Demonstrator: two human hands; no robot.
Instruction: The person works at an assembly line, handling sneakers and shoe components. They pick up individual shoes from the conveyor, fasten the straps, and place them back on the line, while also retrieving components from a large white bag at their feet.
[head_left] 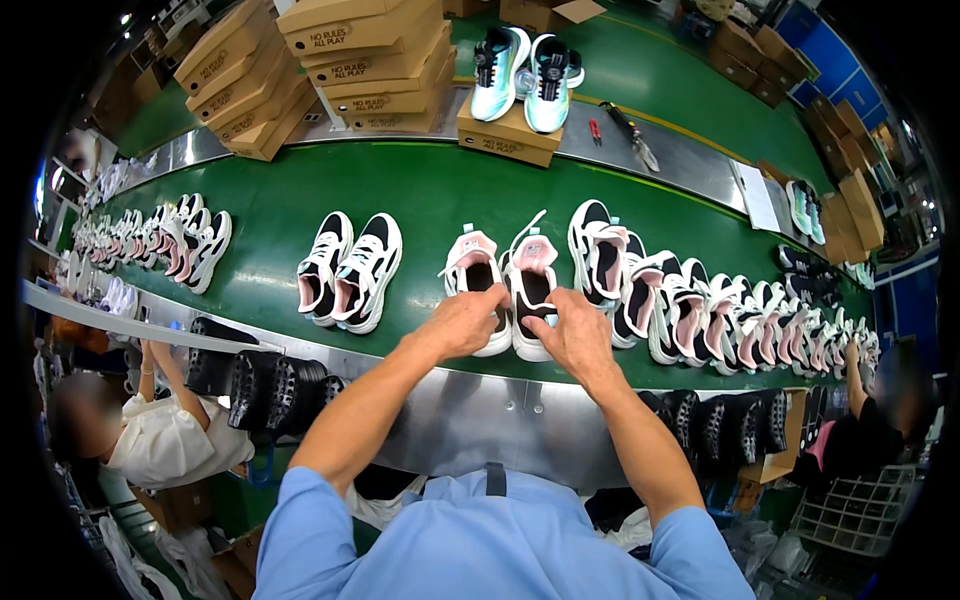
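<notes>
Two white and black sneakers with pink lining stand side by side in front of me on the green conveyor belt (430,190). My left hand (462,322) is closed on the left sneaker (468,250), its fingertips at the opening's right side. On the right sneaker (535,252), my right hand (578,335) grips the near right part of the opening, thumb over the edge. A loose white lace sticks up from its far end. Farther left stands another pair of sneakers (350,270). Just right of my right hand is a separate sneaker (598,255).
Rows of similar sneakers fill the belt at left (150,238) and right (740,320). Stacked shoeboxes (375,70) and teal sneakers (520,80) on a box stand beyond. Black shoe forms (275,390) line the near metal edge. Co-workers (175,430) are at both sides.
</notes>
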